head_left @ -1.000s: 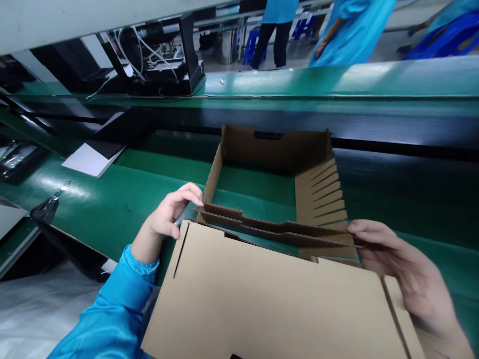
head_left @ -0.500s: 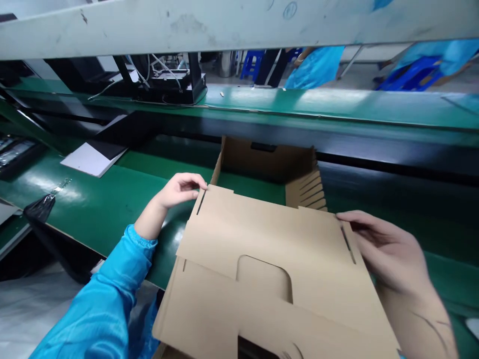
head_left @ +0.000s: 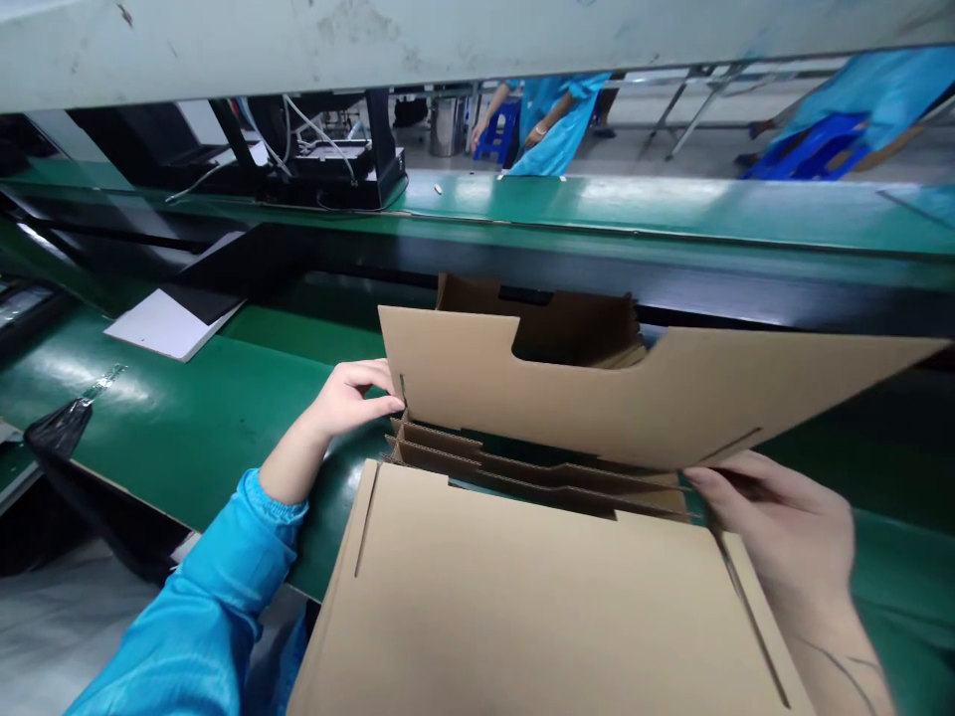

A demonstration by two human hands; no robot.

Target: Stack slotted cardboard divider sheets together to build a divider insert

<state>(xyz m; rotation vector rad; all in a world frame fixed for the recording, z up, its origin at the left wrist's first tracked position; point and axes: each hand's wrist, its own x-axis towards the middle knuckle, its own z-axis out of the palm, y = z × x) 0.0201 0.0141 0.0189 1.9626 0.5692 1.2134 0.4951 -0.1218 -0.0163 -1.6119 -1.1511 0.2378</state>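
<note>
A brown cardboard divider panel [head_left: 597, 398] with a wide notch in one edge tilts up away from me. My left hand [head_left: 350, 403] pinches its lower left corner, fingers behind and thumb in front. At the lower right corner, my right hand [head_left: 783, 512] grips the same panel between thumb and fingers. Just below that panel, several slotted cardboard strips [head_left: 537, 475] stand on edge, side by side, close to both thumbs. Nearest me lies a flat stack of cardboard panels [head_left: 552, 607] with slits near its sides. Behind the raised panel stands another cardboard partition [head_left: 470, 293], partly hidden.
A green workbench [head_left: 284, 388] runs under everything, with a raised green shelf [head_left: 671, 209] behind. On the left lie a white sheet [head_left: 168, 328], a black board [head_left: 246, 278] and black plastic [head_left: 64, 428]. A pale beam [head_left: 448, 45] crosses overhead. Two people in blue [head_left: 563, 119] are beyond.
The top panel has come off the stack and swung upward, away from me, exposing the standing strips. My right hand has shifted slightly downward; my left hand stays nearly in place.
</note>
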